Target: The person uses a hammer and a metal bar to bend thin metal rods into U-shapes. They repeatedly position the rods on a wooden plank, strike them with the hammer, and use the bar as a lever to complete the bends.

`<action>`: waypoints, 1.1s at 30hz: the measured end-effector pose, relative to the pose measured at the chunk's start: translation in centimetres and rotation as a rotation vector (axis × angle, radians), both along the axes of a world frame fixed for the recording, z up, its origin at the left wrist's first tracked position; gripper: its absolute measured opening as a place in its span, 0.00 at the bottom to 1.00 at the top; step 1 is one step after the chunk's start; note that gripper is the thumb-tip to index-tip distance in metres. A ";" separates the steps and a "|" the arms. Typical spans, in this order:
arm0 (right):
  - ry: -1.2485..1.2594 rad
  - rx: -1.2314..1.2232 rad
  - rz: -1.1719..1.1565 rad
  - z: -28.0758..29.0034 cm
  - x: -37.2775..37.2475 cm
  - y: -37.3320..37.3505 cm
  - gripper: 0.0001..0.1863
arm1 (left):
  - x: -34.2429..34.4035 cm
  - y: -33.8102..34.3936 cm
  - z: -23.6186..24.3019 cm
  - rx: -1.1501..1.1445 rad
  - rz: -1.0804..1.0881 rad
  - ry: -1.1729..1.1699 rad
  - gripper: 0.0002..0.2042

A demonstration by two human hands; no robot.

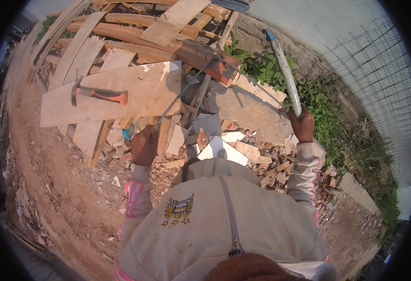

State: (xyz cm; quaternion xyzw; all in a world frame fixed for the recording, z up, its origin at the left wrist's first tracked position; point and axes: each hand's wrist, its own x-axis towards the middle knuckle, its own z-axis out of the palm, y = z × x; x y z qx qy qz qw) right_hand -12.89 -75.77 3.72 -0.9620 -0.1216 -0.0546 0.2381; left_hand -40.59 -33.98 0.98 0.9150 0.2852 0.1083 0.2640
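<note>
My left hand [144,145] is closed on a thin dark metal rod [173,105], which rises to a sharp bend over a reddish plank and slopes down to the right. My right hand [301,124] is closed around the lower part of a long whitish pipe [285,72] with a blue top end, beside the rod's right length; whether it grips the rod too is hard to tell. An orange-and-black hammer [100,95] lies on a broad plywood board [147,84] at upper left. A small turquoise object [127,133] sits just left of my left hand.
Stacked beams and boards [121,30] fill the top left. Broken rubble [261,164] covers the ground below my hands, with a dirt strip [37,154] at far left. On the right are weeds [327,140], a pale wall [303,21] and leaning wire mesh [378,93].
</note>
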 end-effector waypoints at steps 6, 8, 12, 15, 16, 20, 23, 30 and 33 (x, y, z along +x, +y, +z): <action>0.040 -0.023 -0.088 0.4 -2.7 1.7 0.26 | 0.9 4.5 -0.9 0.086 -0.103 -0.054 0.13; -0.021 -0.015 -0.130 -0.4 -4.5 2.4 0.26 | 1.5 6.7 -0.4 0.025 -0.116 -0.035 0.13; 0.068 0.034 -0.191 0.5 -5.1 3.0 0.26 | 2.5 8.8 1.7 -0.014 -0.168 -0.058 0.11; 0.081 0.019 -0.207 0.6 -4.6 3.1 0.27 | 2.8 9.4 0.1 0.000 -0.102 -0.177 0.10; 0.109 -0.008 -0.221 0.7 -4.6 3.0 0.27 | 2.7 9.6 0.0 -0.006 -0.099 -0.156 0.10; 0.109 -0.041 -0.223 0.3 -4.4 2.6 0.29 | 2.4 9.8 -0.2 0.015 -0.176 -0.081 0.09; 0.077 -0.055 -0.217 0.0 -4.4 2.7 0.28 | 2.4 9.0 0.1 0.227 -0.256 -0.018 0.09; 0.000 0.045 -0.243 -1.5 -4.8 3.2 0.28 | 4.8 7.1 3.4 0.532 -0.292 0.190 0.14; -0.084 0.002 -0.230 -2.4 -4.7 3.4 0.25 | 7.4 6.8 5.9 0.437 -0.277 0.223 0.15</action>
